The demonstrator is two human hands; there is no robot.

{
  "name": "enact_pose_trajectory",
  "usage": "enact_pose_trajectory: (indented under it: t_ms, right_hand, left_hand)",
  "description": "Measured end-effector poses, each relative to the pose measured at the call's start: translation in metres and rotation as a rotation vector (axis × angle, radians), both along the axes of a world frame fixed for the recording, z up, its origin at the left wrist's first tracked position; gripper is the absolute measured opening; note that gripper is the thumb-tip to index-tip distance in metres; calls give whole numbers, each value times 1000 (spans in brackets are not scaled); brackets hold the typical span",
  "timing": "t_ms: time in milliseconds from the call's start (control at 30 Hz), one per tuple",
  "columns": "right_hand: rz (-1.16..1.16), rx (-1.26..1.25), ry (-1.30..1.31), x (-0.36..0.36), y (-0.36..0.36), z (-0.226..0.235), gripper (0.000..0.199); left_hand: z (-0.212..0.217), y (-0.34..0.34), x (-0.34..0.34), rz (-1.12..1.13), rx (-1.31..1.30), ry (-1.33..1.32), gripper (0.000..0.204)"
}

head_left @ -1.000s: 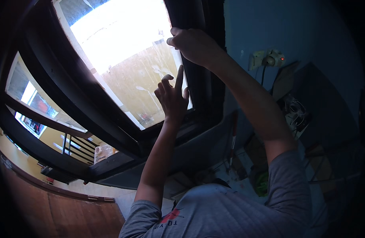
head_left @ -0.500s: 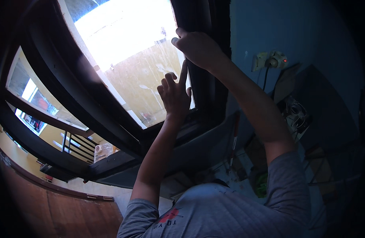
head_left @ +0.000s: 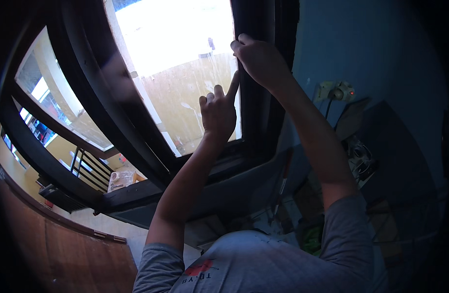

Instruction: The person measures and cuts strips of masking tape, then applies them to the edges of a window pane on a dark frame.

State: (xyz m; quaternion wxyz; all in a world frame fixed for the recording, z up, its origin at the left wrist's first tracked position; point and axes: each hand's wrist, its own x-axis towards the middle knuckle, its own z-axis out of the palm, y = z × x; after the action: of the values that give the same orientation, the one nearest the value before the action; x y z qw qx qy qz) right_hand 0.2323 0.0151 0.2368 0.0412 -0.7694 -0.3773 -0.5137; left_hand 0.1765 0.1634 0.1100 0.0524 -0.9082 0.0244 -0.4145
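Your right hand point(head_left: 258, 61) curls its fingers closed on the dark window frame point(head_left: 256, 112) beside the glass pane point(head_left: 180, 73) — your left hand point(head_left: 218, 115), just below, presses one raised finger there, others half-folded.

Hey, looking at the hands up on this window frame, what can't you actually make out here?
Head view only:
- Right hand fingertips: curled against the dark window frame, whatever they pinch is hidden.
- Left hand palm: faces away.
- Outdoors: glare whites out the glass pane.
- Clutter under the wall plug: too dark.
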Motion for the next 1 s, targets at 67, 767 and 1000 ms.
enact_pose_trajectory:
  t_ms: [67, 767, 1000]
  right_hand:
    - [60, 73, -18, -15, -15, 8, 12]
    - [507, 817, 559, -110, -65, -171, 15]
    - [507, 811, 829, -120, -55, -233, 15]
  left_hand:
    - [5, -4, -1, -8, -1, 17, 102]
    - [59, -8, -28, -32, -220, 254, 112]
    - [57, -2, -24, 10, -122, 196, 106]
